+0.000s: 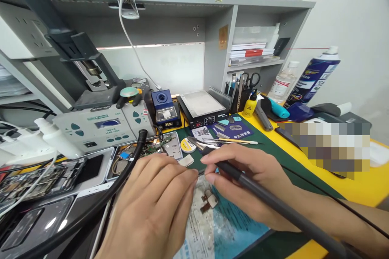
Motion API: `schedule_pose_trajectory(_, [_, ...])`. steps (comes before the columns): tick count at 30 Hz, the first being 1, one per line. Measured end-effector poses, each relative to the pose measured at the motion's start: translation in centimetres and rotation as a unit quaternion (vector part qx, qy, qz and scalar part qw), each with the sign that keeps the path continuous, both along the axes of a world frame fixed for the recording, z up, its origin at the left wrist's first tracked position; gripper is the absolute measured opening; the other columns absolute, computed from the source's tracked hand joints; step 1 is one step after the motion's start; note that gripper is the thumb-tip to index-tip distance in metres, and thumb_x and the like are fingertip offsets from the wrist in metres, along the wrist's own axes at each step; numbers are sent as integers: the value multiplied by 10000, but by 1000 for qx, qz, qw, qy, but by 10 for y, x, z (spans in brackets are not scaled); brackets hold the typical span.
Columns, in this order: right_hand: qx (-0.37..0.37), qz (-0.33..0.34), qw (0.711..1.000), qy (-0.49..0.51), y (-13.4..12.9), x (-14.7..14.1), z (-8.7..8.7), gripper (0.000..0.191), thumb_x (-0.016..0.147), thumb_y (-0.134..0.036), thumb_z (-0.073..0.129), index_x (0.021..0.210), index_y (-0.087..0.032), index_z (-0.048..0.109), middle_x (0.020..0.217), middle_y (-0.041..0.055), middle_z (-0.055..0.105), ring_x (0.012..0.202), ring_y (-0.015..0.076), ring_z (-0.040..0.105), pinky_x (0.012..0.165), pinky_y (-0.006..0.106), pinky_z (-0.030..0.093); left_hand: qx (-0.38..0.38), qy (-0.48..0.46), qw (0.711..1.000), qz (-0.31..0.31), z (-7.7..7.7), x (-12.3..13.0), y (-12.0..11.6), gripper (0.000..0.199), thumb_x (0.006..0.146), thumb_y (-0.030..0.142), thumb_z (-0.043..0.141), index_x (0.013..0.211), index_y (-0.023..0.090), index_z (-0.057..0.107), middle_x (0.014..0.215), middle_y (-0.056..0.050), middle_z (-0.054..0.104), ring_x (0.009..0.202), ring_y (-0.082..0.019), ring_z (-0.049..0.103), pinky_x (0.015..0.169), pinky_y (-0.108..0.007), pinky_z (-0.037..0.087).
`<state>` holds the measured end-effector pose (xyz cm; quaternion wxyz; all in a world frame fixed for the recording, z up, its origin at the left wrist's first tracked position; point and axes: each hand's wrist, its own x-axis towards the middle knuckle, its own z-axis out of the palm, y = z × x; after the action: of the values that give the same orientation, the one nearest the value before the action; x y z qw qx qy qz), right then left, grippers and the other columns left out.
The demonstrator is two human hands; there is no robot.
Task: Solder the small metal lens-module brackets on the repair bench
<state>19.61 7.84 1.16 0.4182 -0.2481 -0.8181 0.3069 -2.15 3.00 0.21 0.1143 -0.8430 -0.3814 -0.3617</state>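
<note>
My right hand (pixel 255 182) grips the dark handle of a soldering iron (pixel 267 198) like a pen. Its metal tip points up and left, close to a small round yellow-and-white tin (pixel 188 145). Across from it, my left hand (pixel 158 202) has its fingers bent and pressed together, back of the hand upward. Whatever those fingertips may hold is hidden. Just below and between both hands, a small part with brown flex strips (pixel 209 201) lies on a worn white-and-blue work pad (pixel 225 226). A folded pale cloth or paper piece (pixel 186 160) is just beyond my left fingertips.
A black hose (pixel 121 186) curves past my left forearm, over phones and a tray of circuit boards (pixel 164 145). Behind stand a rework station (pixel 100 125), a blue soldering station (pixel 165 107) and a flat heating plate (pixel 203 107). Tweezers and brushes (pixel 240 141), bottles and a spray can (pixel 316 75) are rightward.
</note>
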Motion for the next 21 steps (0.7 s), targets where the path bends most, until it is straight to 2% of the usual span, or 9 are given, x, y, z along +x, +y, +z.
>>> schedule_pose_trajectory(5, [-51,-4,998,31,0,1,3,226,905,-83,677,1106,-184,700,878,21,734,638,119,648,597,240,548,-5,8,1000,-1,-2,0,1,121,976,50,620,1045,143,654,912,-44,679,958,-205,554,923,-399,474])
schedule_pose_trajectory(8, [-142,-16,987,77,4,6,10,180,903,-110,725,1061,-196,724,816,7,735,606,113,638,544,220,536,-18,6,1000,-5,-2,-2,0,136,968,31,618,1044,136,657,905,-46,668,957,-200,546,941,-395,462])
schedule_pose_trajectory(10, [-235,-16,965,111,11,12,16,140,929,-177,757,1067,-200,745,803,13,762,567,103,647,478,184,519,-19,2,1000,-3,-3,-4,-1,146,962,21,619,1042,136,658,905,-46,663,954,-199,540,945,-394,453])
schedule_pose_trajectory(12, [-317,-5,936,152,19,21,21,204,940,-257,781,1132,-194,751,819,30,793,532,108,674,415,162,505,-14,-1,1000,0,-4,-6,-1,153,960,13,614,1043,135,657,906,-49,660,946,-201,537,937,-396,445])
schedule_pose_trajectory(14, [-379,-7,907,182,27,29,24,265,905,-309,827,1121,-169,763,767,32,794,473,113,672,356,148,482,-10,-2,1000,3,-6,-8,0,158,962,14,609,1048,139,653,906,-51,656,946,-205,537,930,-399,440])
schedule_pose_trajectory(18, [-446,-23,869,211,37,36,23,277,833,-381,884,861,-135,759,545,2,716,348,100,597,291,124,431,-10,-7,1000,10,-8,-9,0,166,967,18,596,1052,152,644,915,-53,650,960,-211,541,927,-400,437])
schedule_pose_trajectory(21, [-480,-22,846,229,37,36,17,238,801,-334,882,838,-152,733,499,-4,701,319,107,582,290,124,429,-5,-18,1000,12,-10,-7,0,176,966,13,590,1043,162,641,903,-45,648,943,-206,544,918,-396,438])
